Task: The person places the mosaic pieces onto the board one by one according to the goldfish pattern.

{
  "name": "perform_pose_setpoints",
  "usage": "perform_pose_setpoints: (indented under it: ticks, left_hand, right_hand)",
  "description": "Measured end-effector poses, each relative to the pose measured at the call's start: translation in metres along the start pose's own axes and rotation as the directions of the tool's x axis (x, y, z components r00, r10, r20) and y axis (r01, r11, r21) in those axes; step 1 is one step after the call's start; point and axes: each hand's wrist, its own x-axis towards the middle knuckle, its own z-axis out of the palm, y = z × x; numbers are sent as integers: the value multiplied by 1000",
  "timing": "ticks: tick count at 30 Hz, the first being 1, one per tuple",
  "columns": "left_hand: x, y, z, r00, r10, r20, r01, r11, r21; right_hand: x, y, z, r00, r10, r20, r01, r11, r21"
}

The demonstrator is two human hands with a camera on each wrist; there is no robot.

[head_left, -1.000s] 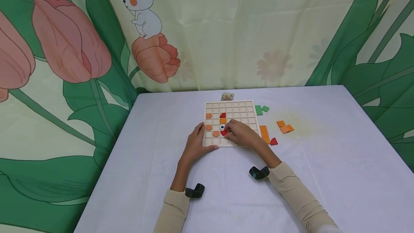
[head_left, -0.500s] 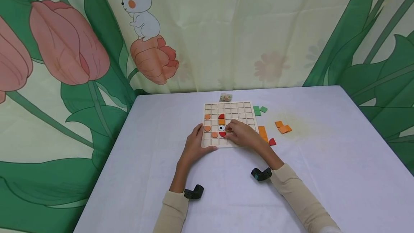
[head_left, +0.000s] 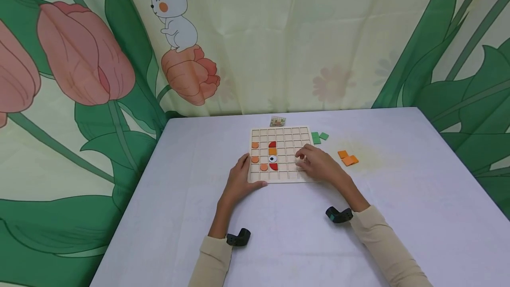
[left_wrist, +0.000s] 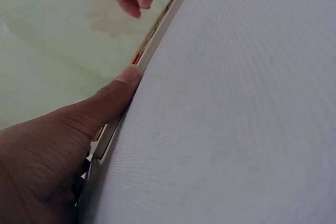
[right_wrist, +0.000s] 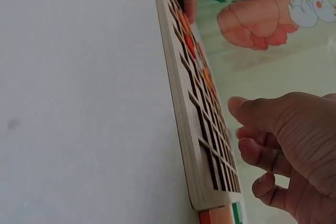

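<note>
A wooden grid board [head_left: 287,136] lies on the table. My left hand [head_left: 241,178] grips its near left corner, thumb along the near edge and fingers at the left side. One column holds a red rounded piece [head_left: 272,144], an orange square [head_left: 272,151], a white eye piece [head_left: 272,159] and another red piece [head_left: 273,167]. Several orange discs [head_left: 255,145] sit in cells to their left. Over the board's right side hovers my right hand [head_left: 320,164]. Its fingers are loosely bent, with nothing between thumb and fingertips in the right wrist view.
Green squares [head_left: 316,138] lie by the board's far right side. Farther right is a cluster of orange squares [head_left: 348,158]. A small picture card [head_left: 277,121] rests behind the board. Orange pieces [right_wrist: 220,215] beside the right edge show in the right wrist view.
My right hand has moved right, away from the eye piece and lower red piece, and now covers the loose pieces by the board's right edge. My left hand keeps its place.
</note>
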Motion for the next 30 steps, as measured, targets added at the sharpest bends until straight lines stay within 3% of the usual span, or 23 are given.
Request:
perform_pose_setpoints:
  ticks: [6, 15, 19, 30]
  left_hand:
    - [-1, 0, -1, 1000, 0, -1, 0, 1000, 4]
    - [-1, 1, -2, 1000, -4, 4, 4, 1000, -1]
    - [-1, 1, -2, 1000, -2, 6, 2, 1000, 0]
    - [0, 4, -2, 1000, 1, 2, -1, 1000, -1]
  right_hand:
    - [-11, 22, -8, 999, -9, -52, 9, 1000, -3]
    - [-19, 46, -13, 996, 57, -75, -58, 998, -13]
    - [-21, 52, -14, 997, 49, -62, -50, 999, -21]
    - [-23, 54, -23, 991, 128, 31, -127, 992, -19]
